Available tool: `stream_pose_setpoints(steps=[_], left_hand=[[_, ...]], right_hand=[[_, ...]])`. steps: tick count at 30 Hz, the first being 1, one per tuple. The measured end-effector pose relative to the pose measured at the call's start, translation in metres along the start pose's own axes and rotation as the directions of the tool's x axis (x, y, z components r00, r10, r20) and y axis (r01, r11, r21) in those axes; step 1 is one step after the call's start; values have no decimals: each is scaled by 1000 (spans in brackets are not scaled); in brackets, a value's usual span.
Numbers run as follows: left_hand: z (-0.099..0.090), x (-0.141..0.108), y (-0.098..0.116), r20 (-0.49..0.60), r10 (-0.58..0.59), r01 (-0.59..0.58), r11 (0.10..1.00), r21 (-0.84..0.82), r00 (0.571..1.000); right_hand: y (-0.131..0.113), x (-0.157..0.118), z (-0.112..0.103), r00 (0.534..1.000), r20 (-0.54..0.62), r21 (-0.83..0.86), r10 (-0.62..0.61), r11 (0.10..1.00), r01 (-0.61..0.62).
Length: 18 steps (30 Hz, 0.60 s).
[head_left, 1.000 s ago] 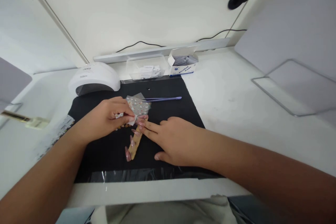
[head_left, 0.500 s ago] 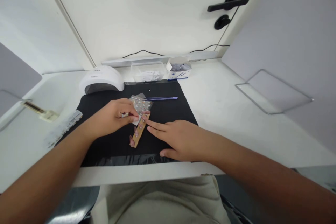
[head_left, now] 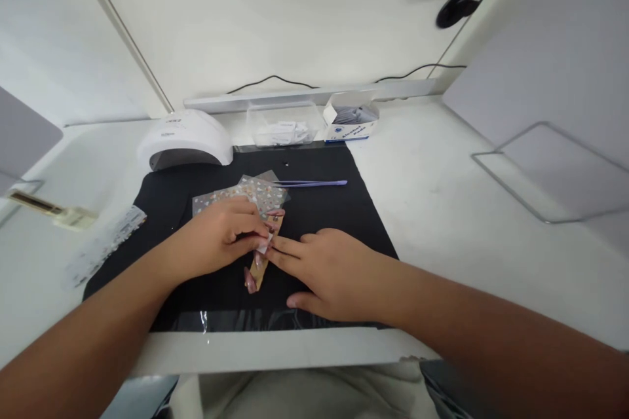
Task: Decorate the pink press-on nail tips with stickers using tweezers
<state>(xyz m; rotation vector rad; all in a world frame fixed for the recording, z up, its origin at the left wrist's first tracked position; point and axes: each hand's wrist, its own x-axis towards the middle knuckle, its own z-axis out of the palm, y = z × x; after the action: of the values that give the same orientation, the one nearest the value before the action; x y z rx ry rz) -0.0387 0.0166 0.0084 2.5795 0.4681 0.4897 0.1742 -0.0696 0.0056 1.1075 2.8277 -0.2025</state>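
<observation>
A tan strip [head_left: 259, 273] bearing several pink press-on nails [head_left: 250, 280] lies slanted on the black mat [head_left: 314, 203]. My left hand [head_left: 228, 236] pinches a small white wipe [head_left: 266, 243] between thumb and fingertips, over the strip's middle. The wipe and fingertips hide the nails there. From the other side, my right hand [head_left: 329, 268] reaches in with stretched fingers. Its index and middle fingertips touch or nearly touch the strip beside the wipe, and the thumb is spread apart. Behind the left hand lie clear sticker sheets [head_left: 265, 193], with purple tweezers [head_left: 314, 183] beside them.
At the back stand a white nail lamp [head_left: 184, 137], a clear tray [head_left: 282, 124] of white packets and an open alcohol pad box [head_left: 350, 119]. Left on the white table are a bottle with a gold cap [head_left: 73, 217] and another sticker sheet [head_left: 111, 242]. Metal wire stands [head_left: 511, 216] flank the table.
My left hand has brought the wipe down the strip onto its middle nails. My right fingertips shifted slightly down along the strip. The camera view has also moved.
</observation>
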Motion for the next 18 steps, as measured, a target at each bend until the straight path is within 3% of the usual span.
stream_pose_setpoints(steps=[8, 18], left_hand=[[5, 1, 7, 18, 59, -61, 995, 73, 998], [-3, -5, 0, 27, 45, -47, 997, 62, 999]], right_hand=[[-2, 1, 0, 999, 43, 59, 10, 998, -13], [-2, 1, 4, 1000, -2, 39, 12, 999, -12]])
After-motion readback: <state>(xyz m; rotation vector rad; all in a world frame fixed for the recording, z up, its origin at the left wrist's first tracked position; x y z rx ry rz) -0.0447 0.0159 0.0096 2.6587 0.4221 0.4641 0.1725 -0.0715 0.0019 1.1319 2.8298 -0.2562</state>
